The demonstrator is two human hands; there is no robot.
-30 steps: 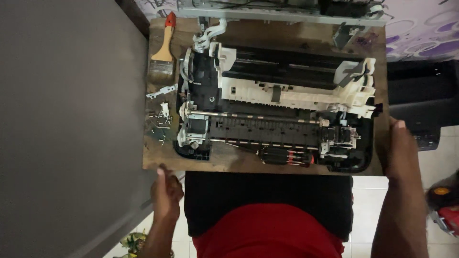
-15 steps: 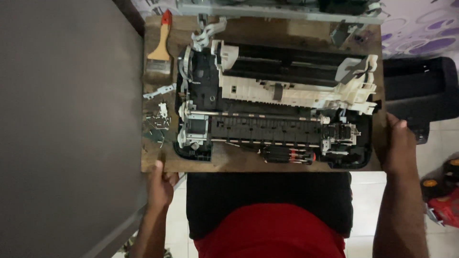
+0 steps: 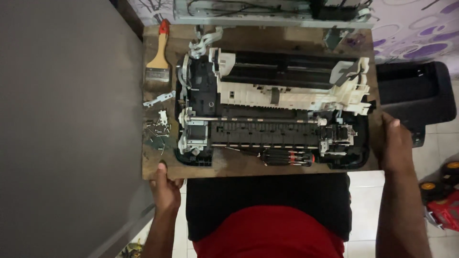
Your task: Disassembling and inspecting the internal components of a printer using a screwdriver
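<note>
A small wooden table (image 3: 239, 168) carries an opened printer (image 3: 272, 110) with its black and white inner parts bare. My left hand (image 3: 165, 187) grips the table's near left corner, thumb on top. My right hand (image 3: 394, 143) holds the table's right edge beside the printer. A black and red screwdriver (image 3: 287, 157) lies along the printer's front. To the printer's left lie a paintbrush with a red-tipped wooden handle (image 3: 159, 55), a small white plastic piece (image 3: 158, 99) and several loose screws (image 3: 158, 129).
A grey wall or panel (image 3: 67, 124) runs down the left side. A black printer cover (image 3: 413, 95) lies on the floor to the right, with red toy cars (image 3: 440, 200) near it. A metal frame (image 3: 272, 12) rests at the table's far edge.
The table with the printer has shifted slightly in view. My left hand went from the near edge to gripping the corner, and my right hand stayed on the right edge.
</note>
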